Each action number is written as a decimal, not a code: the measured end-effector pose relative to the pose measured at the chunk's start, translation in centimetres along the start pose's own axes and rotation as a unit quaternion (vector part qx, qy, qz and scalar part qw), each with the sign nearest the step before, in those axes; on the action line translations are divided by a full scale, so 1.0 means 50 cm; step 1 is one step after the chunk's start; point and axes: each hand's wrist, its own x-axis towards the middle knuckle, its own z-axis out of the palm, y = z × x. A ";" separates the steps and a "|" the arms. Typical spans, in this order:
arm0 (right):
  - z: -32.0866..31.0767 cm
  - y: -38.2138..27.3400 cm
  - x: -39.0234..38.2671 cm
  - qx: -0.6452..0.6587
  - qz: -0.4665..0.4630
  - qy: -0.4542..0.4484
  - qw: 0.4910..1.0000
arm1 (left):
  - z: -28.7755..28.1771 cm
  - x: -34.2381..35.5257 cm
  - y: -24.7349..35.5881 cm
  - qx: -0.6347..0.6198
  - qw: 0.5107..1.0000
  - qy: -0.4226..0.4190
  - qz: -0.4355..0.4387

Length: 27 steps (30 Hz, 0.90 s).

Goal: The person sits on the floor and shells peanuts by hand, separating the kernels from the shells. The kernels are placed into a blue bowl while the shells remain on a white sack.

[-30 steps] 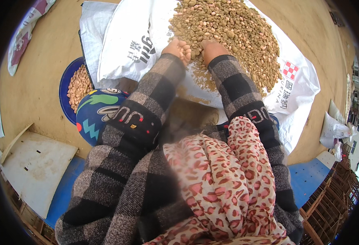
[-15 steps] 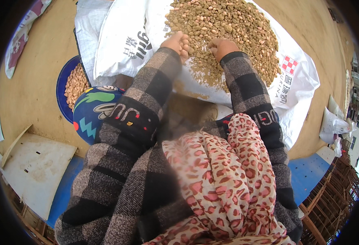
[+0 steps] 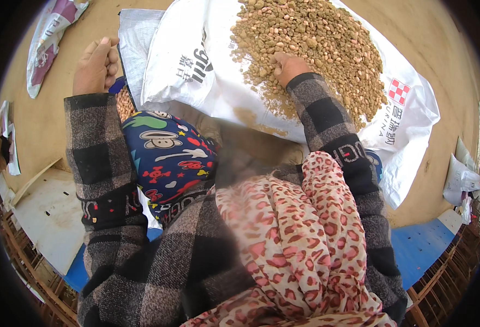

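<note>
My left hand (image 3: 95, 68) is raised above the blue bowl (image 3: 118, 83) of pinkish nuts (image 3: 125, 103), its fingers curled around contents I cannot make out. At the near edge of a pile (image 3: 305, 38) of brown clods mixed with pink nuts, my right hand (image 3: 289, 68) has bent fingers, their tips and anything between them hidden. The pile lies on a large white woven sack (image 3: 180, 32), with brown dust along its lower part. Just below my left hand, dark blue cartoon-print fabric (image 3: 169, 158) covers my leg and partly hides the bowl.
A white-and-purple sack (image 3: 49, 41) lies on the tan ground (image 3: 98, 22) at upper left. Pale bags (image 3: 461, 177) sit at the right edge. Pale and blue boards (image 3: 49, 218) lie low on the left, another blue board (image 3: 420, 250) low on the right, beside rusty metal framework (image 3: 444, 283).
My left hand has left the pile and swung left over the bowl, still curled. My right hand stays at the pile, having shifted slightly right from a second ago.
</note>
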 end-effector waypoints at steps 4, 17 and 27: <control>0.026 -0.017 0.014 -0.061 -0.036 -0.006 0.997 | -0.113 0.045 -0.165 0.113 0.983 0.005 -0.144; 0.019 -0.036 0.019 -0.108 0.068 -0.075 0.989 | 0.283 0.104 -0.035 0.398 0.827 -0.247 0.312; -0.030 0.039 -0.055 0.430 0.211 0.045 0.877 | 0.453 0.095 -0.175 0.527 0.748 -0.325 0.237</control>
